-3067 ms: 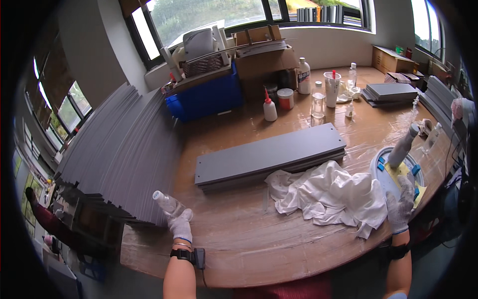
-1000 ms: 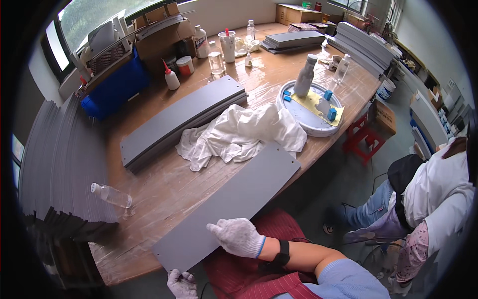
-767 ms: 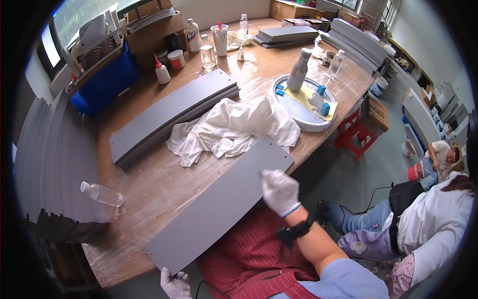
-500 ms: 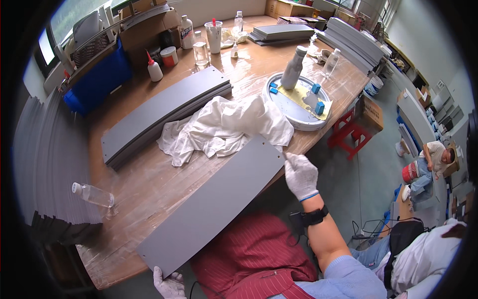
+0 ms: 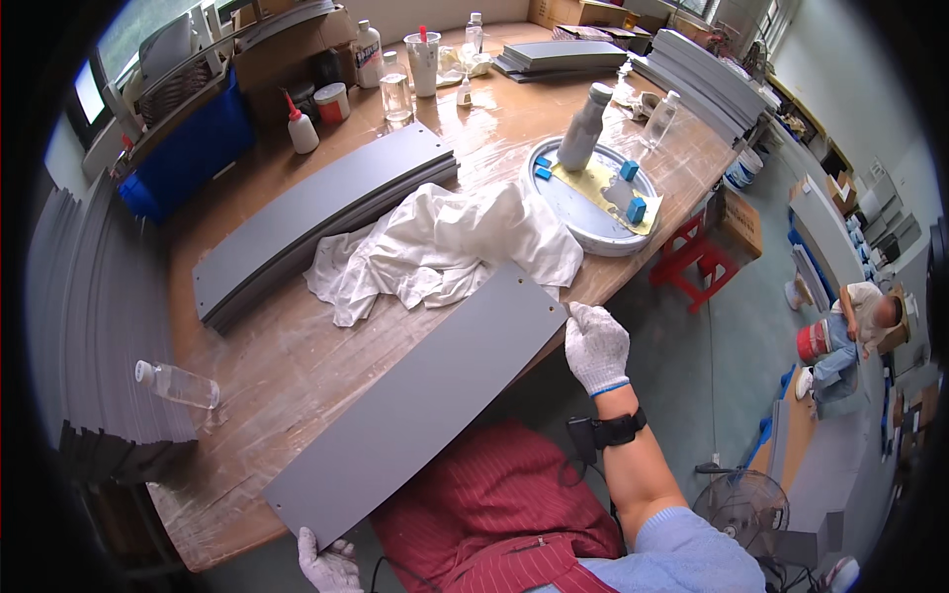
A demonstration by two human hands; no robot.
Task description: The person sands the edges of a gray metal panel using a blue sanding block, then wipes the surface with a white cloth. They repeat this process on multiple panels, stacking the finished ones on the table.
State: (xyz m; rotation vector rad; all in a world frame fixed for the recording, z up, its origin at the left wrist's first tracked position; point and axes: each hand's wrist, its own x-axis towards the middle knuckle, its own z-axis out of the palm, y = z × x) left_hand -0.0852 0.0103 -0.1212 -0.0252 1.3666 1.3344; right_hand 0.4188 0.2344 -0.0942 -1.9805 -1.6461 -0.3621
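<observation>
A long grey panel (image 5: 420,395) with small holes at its ends lies slantwise over the table's near edge. My right hand (image 5: 596,346), in a white glove, pinches its far right corner. At the near left corner my left hand (image 5: 328,563), gloved too, grips the panel's edge; some of its fingers are hidden beneath. Beyond the panel's far end is a crumpled white cloth (image 5: 395,267), close against it. A stack of similar grey panels (image 5: 326,212) sits behind the cloth. To the right, a round grey lid (image 5: 603,232) carries a grey bottle (image 5: 585,128) and small blue blocks (image 5: 637,210).
A clear bottle (image 5: 178,384) lies on its side at the left, near tall stacked panels (image 5: 109,336). Bottles, a white cup (image 5: 422,64) and more panels (image 5: 568,56) line the back. Right of the table stand a red stool (image 5: 692,267) and a fan (image 5: 741,504); a person (image 5: 860,326) sits farther off.
Both hands keep their grip on the panel, which has barely shifted. A person in white at the lower right has gone out of view, uncovering the fan.
</observation>
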